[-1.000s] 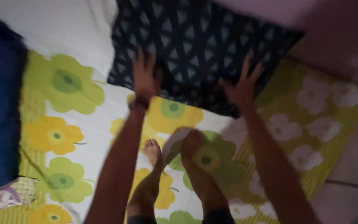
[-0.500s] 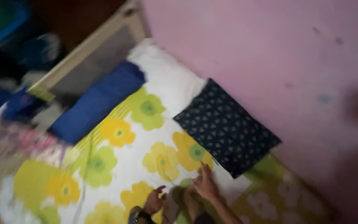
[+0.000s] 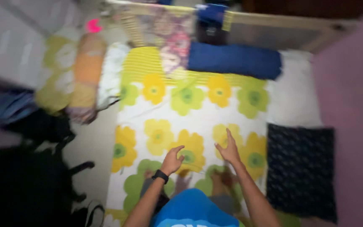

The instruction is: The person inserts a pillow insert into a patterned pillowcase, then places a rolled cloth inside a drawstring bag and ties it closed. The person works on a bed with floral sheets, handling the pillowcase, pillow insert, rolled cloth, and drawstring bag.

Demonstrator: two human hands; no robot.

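My left hand (image 3: 173, 160) and right hand (image 3: 229, 150) hover open and empty, fingers spread, low in the frame over the flowered sheet (image 3: 169, 113); a dark pillow (image 3: 301, 168) lies lower right.

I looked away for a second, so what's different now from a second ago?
Both hands have let go of the dark patterned pillow, which now lies flat by the pink wall. The left hand and right hand have pulled back, open and empty over the flowered sheet. The blue pillow stayed put.
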